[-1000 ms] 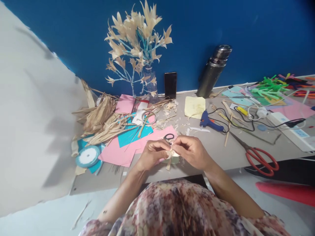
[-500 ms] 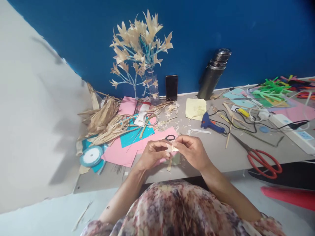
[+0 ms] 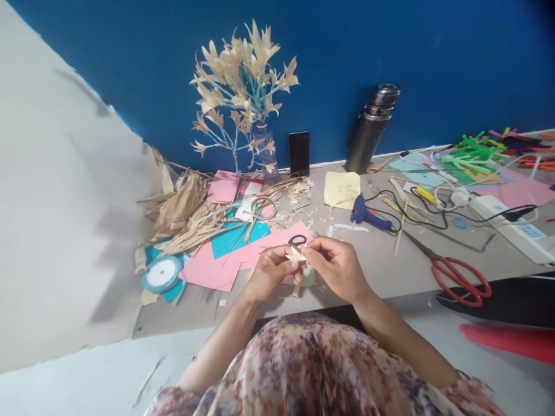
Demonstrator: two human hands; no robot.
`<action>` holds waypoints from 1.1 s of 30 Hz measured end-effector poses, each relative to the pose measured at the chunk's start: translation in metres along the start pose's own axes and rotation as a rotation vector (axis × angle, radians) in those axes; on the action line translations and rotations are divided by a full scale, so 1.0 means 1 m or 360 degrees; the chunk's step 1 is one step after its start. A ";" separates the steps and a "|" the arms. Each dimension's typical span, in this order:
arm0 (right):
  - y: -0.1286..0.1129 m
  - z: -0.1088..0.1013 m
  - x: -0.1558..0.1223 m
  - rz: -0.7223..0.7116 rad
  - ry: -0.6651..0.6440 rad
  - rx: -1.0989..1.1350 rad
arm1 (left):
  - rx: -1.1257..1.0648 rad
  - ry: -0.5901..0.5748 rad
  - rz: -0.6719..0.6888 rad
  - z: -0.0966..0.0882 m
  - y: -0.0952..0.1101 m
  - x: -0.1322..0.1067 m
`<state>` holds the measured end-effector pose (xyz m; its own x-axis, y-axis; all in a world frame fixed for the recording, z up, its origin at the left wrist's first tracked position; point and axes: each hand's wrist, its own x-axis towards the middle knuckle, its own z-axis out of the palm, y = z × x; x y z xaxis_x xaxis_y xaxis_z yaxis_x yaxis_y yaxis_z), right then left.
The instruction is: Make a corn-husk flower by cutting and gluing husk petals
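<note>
My left hand (image 3: 269,271) and my right hand (image 3: 336,267) meet over the near edge of the grey table (image 3: 390,271). Both pinch a small tan husk flower (image 3: 296,255) between thumb and fingers, its pointed petals sticking up between them. A thin strip of the husk hangs down below the hands. Just behind the fingers lie small black-handled scissors (image 3: 297,240) on a pink paper sheet (image 3: 217,268).
A heap of dried husks (image 3: 182,211) and a blue tape roll (image 3: 161,273) lie left. A vase of husk flowers (image 3: 245,86), a phone (image 3: 299,153) and a steel flask (image 3: 373,127) stand at the blue wall. A blue glue gun (image 3: 366,212), red scissors (image 3: 459,276) and a power strip (image 3: 511,228) sit right.
The hands have turned the husk piece and drawn closer together; its petals now stand up between the fingers. The camera view has shifted slightly.
</note>
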<state>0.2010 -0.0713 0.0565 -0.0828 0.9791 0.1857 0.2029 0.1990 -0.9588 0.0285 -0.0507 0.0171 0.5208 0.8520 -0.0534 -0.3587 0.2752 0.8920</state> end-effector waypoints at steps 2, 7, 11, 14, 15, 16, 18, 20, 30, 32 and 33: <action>0.000 0.000 -0.001 -0.0043 0.0011 -0.0026 | -0.0006 0.0018 0.0010 0.000 -0.001 -0.001; 0.001 0.002 -0.003 -0.0199 0.0076 -0.0187 | 0.0021 0.0021 0.0042 -0.001 -0.003 -0.002; 0.001 0.004 -0.006 -0.0310 0.0104 -0.0202 | 0.0195 0.0072 0.0285 0.002 0.000 -0.005; 0.003 0.007 -0.009 -0.0354 0.0143 -0.0149 | 0.0450 0.0107 0.0537 0.004 0.003 -0.006; 0.004 0.007 -0.009 -0.0342 0.0149 -0.0120 | 0.0534 0.0127 0.0613 0.004 0.004 -0.006; 0.006 0.008 -0.009 -0.0307 0.0140 -0.0081 | 0.0610 0.0153 0.0684 0.004 0.004 -0.006; 0.009 0.008 -0.006 -0.0174 0.0069 0.0027 | 0.0742 0.0205 0.0800 0.003 0.004 -0.006; 0.012 0.007 -0.003 -0.0033 -0.0051 0.0170 | 0.0848 0.0216 0.0873 0.002 0.004 -0.006; 0.017 -0.001 0.008 0.0140 -0.0213 0.0419 | 0.0833 0.0101 0.0629 -0.005 0.014 -0.003; 0.018 -0.001 0.008 0.0132 -0.0206 0.0435 | 0.0766 0.0115 0.0571 -0.006 0.013 -0.002; 0.018 -0.002 0.008 0.0117 -0.0230 0.0439 | 0.0741 0.0119 0.0544 -0.006 0.012 -0.002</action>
<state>0.2058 -0.0598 0.0413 -0.2198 0.9704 0.1002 -0.0571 0.0897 -0.9943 0.0187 -0.0462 0.0254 0.3730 0.8919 0.2558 -0.1098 -0.2314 0.9666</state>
